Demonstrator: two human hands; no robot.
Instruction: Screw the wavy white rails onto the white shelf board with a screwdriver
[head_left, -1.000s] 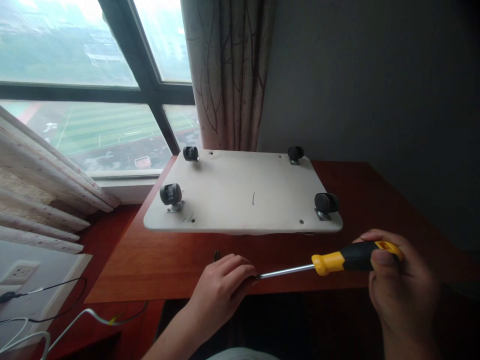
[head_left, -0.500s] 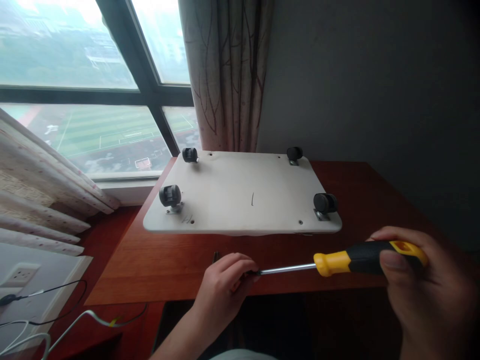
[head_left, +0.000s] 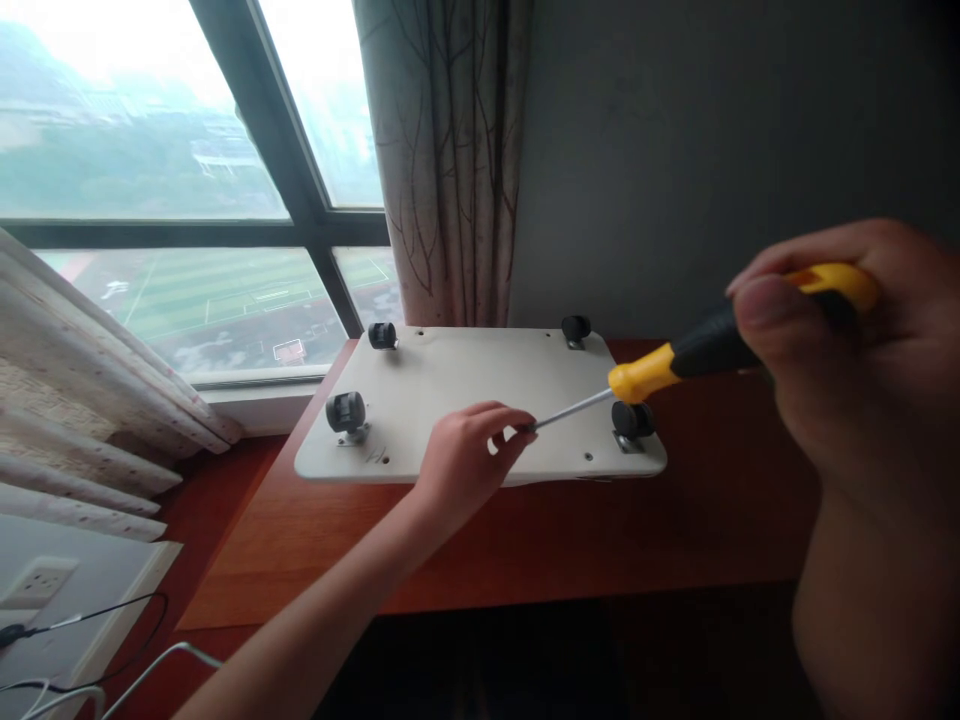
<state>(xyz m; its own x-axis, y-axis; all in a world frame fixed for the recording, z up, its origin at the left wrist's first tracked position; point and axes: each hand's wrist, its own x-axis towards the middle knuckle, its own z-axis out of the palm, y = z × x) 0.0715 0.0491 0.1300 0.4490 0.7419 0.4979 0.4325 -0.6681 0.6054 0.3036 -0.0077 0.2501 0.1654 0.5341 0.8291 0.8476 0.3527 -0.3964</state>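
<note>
Screwdriver [head_left: 660, 367]: slanting down leftward over the white board [head_left: 450, 380], its tip hanging above the near half.
Right hand [head_left: 840, 360]: wrapping tightly around the yellow-and-black handle, thumb pressing on the black grip.
Left hand [head_left: 465, 460]: pinching the metal tip between thumb and fingertips.
Table [head_left: 675, 540]: carrying the board flat, black casters [head_left: 345, 412] pointing up.

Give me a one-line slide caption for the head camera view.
Right hand holds a screwdriver, left hand pinches its tip over a caster board on the table.
</note>
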